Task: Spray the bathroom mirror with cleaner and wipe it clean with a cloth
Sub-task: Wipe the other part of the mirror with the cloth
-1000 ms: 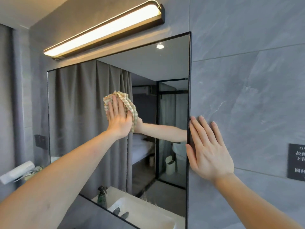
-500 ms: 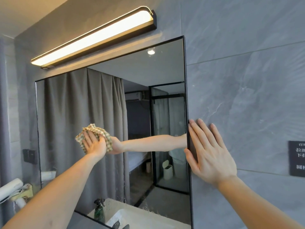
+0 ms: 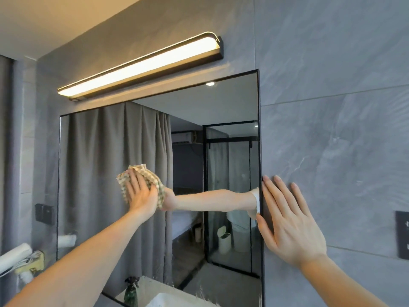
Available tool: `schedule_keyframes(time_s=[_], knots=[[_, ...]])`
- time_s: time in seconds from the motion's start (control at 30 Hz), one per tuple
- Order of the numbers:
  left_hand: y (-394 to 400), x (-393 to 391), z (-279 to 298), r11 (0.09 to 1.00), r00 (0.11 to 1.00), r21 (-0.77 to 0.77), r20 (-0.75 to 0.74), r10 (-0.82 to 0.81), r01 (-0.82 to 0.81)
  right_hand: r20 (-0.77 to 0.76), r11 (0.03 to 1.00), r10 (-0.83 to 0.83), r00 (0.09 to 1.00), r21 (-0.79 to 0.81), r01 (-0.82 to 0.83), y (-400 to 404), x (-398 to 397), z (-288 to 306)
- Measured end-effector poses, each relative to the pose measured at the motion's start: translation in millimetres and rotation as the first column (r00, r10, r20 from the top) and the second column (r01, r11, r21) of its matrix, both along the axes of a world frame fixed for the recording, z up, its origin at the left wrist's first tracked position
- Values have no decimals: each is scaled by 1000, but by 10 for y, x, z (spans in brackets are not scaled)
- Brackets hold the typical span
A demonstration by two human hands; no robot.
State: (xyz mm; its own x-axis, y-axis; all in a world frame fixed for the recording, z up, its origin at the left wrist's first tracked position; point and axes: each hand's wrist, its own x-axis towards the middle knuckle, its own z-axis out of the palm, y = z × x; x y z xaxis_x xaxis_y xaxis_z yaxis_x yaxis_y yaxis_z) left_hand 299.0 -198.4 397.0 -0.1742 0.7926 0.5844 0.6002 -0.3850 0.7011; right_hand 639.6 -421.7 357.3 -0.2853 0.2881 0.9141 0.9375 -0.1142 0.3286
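Note:
The black-framed bathroom mirror (image 3: 106,151) hangs on the grey tiled wall. My left hand (image 3: 139,193) presses a bunched beige checked cloth (image 3: 155,182) flat against the glass near the mirror's middle, and most of the cloth is hidden under the palm and fingers. My right hand (image 3: 287,222) lies flat with spread fingers on the wall tile, touching the mirror's right edge. A dark green spray bottle (image 3: 131,293) shows at the bottom of the mirror, as a reflection.
A lit light bar (image 3: 141,67) is mounted above the mirror. A black sign (image 3: 402,234) is on the wall at far right. A dark switch plate (image 3: 44,213) and a white roll-shaped object (image 3: 15,257) are at left. The white sink's reflection shows at the bottom.
My left hand has slid the cloth down and to the left across the glass. My right hand has stayed flat on the wall, and the view has tilted upward.

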Motion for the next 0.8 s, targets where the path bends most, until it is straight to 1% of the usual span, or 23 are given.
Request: schedule_keyframes(time_s=[0.13, 0.27, 0.37, 0.5, 0.67, 0.7, 0.8], knots=[[-355, 508, 688, 975, 982, 221, -188, 20, 22, -7, 1000, 15, 1000, -8, -15, -23, 0, 11], [-738, 1075, 1225, 924, 937, 373, -345, 59, 79, -7, 1000, 18, 1000, -6, -18, -29, 0, 9], [-1075, 1465, 1417, 888, 904, 436, -423, 58, 147, -3, 1000, 26, 1000, 8, -26, -22, 2, 10], [-1306, 1757, 1427, 816, 840, 537, -527, 126, 215, 2, 1000, 19, 1000, 11, -19, -13, 5, 3], [-1191, 1713, 1507, 797, 829, 561, -540, 147, 224, 4, 1000, 16, 1000, 12, -17, -6, 9, 2], [-1159, 1696, 1577, 809, 847, 552, -513, 139, 202, 6, 1000, 18, 1000, 14, -18, -12, 7, 4], [-1136, 1677, 1857, 874, 930, 477, -355, 97, 91, 10, 1000, 18, 1000, 19, -19, -21, 1, 13]])
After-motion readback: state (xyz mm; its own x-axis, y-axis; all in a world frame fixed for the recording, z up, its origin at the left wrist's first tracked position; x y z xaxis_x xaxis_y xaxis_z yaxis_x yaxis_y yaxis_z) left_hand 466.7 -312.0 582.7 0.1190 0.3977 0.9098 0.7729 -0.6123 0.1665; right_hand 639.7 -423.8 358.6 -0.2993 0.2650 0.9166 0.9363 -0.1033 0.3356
